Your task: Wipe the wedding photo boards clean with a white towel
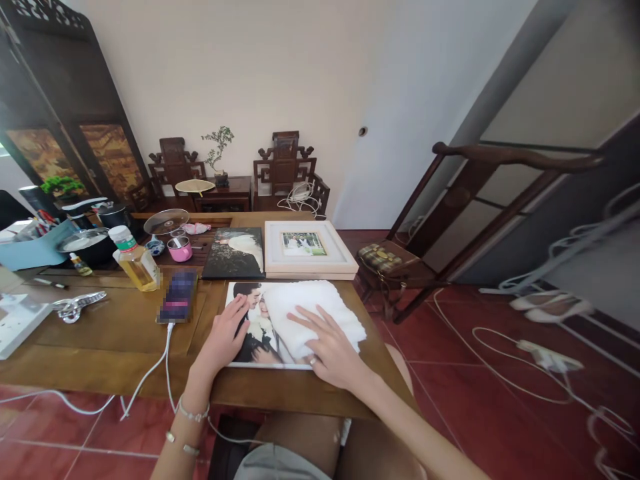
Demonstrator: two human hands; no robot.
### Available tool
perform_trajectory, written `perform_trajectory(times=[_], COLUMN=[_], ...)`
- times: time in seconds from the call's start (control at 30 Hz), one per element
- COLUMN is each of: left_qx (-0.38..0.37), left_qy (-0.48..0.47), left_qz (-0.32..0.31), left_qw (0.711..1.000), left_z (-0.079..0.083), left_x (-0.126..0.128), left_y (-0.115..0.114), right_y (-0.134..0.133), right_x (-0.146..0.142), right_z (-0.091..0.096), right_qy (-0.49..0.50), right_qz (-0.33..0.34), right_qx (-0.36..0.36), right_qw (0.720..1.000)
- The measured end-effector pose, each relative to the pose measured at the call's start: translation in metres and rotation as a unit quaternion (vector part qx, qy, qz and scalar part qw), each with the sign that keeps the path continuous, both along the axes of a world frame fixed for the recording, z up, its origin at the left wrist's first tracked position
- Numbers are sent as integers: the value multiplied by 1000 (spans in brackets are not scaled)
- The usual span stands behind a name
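Note:
A large wedding photo panel lies flat near the table's front right corner. Over its right part is spread a white cloth, which hides that side of the picture and hangs past the panel's right edge. My right hand rests on the cloth, fingers spread, palm down. On the left part of the panel lies my left hand, flat with fingers stretched out. Just behind stand a dark photo panel and a white-framed photo, both lying flat.
Left of the panel are a phone on a white cable, a bottle of yellow liquid, a pink cup, a clear clip and a white power strip. A wooden chair with a bag stands to the right.

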State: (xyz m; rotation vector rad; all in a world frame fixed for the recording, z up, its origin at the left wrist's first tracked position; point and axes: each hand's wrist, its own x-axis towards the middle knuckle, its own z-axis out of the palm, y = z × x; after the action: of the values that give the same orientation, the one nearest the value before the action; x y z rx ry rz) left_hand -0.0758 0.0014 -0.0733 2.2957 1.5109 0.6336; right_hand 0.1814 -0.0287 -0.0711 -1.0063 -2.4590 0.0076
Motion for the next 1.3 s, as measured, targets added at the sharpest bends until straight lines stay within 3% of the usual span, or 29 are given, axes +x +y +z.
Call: perform_trajectory(times=[0.2,0.3,0.4,0.63,0.77,0.9,1.13,1.2,1.3], left_qx=[3,-3,-10,-12,-6,0,-1,3,-1], left_qy=[1,6,13,18,10,0,-2,-8,-10], left_qz=[-2,-6,-10,-18,-18,-11,0,-5,-8], left_qw=[1000,1000,1000,1000,1000,1000,1000,1000,1000], left_z=[2,4,5,3,-1,-2,0,1,1], left_x=[2,2,2,0,-1,1,4,3,2], left_y=[-3,-4,-4,-2,-2,-2,-2,-2,-3], right_y=[-61,-75,-56,38,57,30,-63,-71,-55], right_x=[-4,-1,4,7,3,3,3,4,5], right_z=[14,17,17,16,15,11,11,12,12], right_qy=[-34,-27,-3,7,2,1,-34,-32,-12], right_qz=[-2,11,5,-60,-77,-61,-40,-32,-31], right_qx=[-60,-75,-85,-89,-77,-72,-64,-69,-74], right_qw=[998,997,996,994,994,996,997,997,997])
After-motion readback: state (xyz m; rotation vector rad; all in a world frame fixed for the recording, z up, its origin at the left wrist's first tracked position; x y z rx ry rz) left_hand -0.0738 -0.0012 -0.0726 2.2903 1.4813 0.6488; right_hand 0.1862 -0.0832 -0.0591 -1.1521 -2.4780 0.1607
